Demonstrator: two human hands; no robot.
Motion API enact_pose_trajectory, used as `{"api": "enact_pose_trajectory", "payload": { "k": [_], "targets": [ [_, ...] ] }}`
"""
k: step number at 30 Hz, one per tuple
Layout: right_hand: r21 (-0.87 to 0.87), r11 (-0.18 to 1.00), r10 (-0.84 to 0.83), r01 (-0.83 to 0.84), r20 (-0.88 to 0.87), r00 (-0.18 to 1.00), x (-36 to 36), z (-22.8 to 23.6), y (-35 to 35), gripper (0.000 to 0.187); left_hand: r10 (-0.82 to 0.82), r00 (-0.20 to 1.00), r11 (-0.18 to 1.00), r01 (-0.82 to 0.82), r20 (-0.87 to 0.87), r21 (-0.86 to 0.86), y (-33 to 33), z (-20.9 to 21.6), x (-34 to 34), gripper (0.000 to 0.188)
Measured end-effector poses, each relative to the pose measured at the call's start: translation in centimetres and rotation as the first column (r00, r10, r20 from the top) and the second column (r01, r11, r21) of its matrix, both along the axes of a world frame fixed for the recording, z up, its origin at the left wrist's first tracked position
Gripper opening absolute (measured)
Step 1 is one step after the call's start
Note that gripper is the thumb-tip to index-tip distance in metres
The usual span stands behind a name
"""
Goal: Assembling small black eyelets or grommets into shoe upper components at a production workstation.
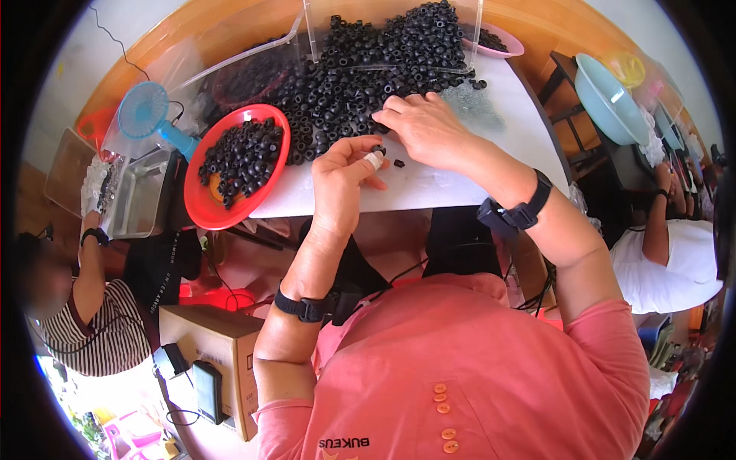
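My left hand (342,178) is pinched around a small black ring-shaped piece (378,150), just above the front of the white tabletop (445,184). White tape or a bandage wraps its thumb. My right hand (429,132) reaches to the near edge of a large heap of black ring-shaped pieces (345,92). Its fingers are curled together, and whatever sits between the fingertips is hidden. A tiny dark piece (399,163) lies alone on the tabletop between my hands. To the left, a red plate (201,215) holds many similar black pieces.
A clear bin (471,46) spills black pieces at the back. Small clear bits (474,107) lie right of my right hand. A blue fan (144,110) and a metal tray (138,215) are at left, a pale blue basin (609,100) at right. People sit on both sides.
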State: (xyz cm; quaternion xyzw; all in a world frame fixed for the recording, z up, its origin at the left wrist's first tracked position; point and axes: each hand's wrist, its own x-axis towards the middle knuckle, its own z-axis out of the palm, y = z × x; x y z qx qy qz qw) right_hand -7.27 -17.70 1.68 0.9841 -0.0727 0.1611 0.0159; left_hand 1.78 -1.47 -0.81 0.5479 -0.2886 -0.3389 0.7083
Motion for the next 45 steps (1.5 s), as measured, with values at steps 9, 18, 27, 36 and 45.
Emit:
{"api": "enact_pose_trajectory", "payload": {
  "k": [9, 18, 27, 36, 45],
  "targets": [
    [-0.062, 0.996, 0.081, -0.07, 0.193, 0.978, -3.2, 0.6, 1.0, 0.014, 0.002, 0.999, 0.997, -0.006, -0.049, -0.081, 0.4, 0.0, -0.1, 0.021],
    [0.027, 0.983, 0.164, -0.18, 0.291, 0.942, -2.8, -2.1, 2.5, 0.005, 0.053, 0.987, 0.974, -0.084, -0.149, -0.209, 0.6, -0.4, -0.5, 0.019],
    [-0.064, 0.998, 0.023, -0.012, 0.168, 0.985, -3.7, -1.6, 2.8, 0.007, 0.043, 0.998, 0.991, -0.048, -0.041, -0.121, 0.5, -0.8, -0.6, 0.019],
    [-0.088, 0.995, -0.028, 0.051, 0.239, 0.971, -3.8, -2.4, 2.6, 0.006, 0.002, 1.0, 0.999, -0.002, -0.008, -0.041, -0.6, 0.0, -1.8, 0.019],
    [0.729, 0.664, -0.187, -0.164, 0.375, 0.908, -4.8, -2.1, 2.2, 0.011, -0.023, 0.993, 0.998, 0.015, -0.113, -0.067, -0.5, -0.1, -1.4, 0.022]
  ]
}}
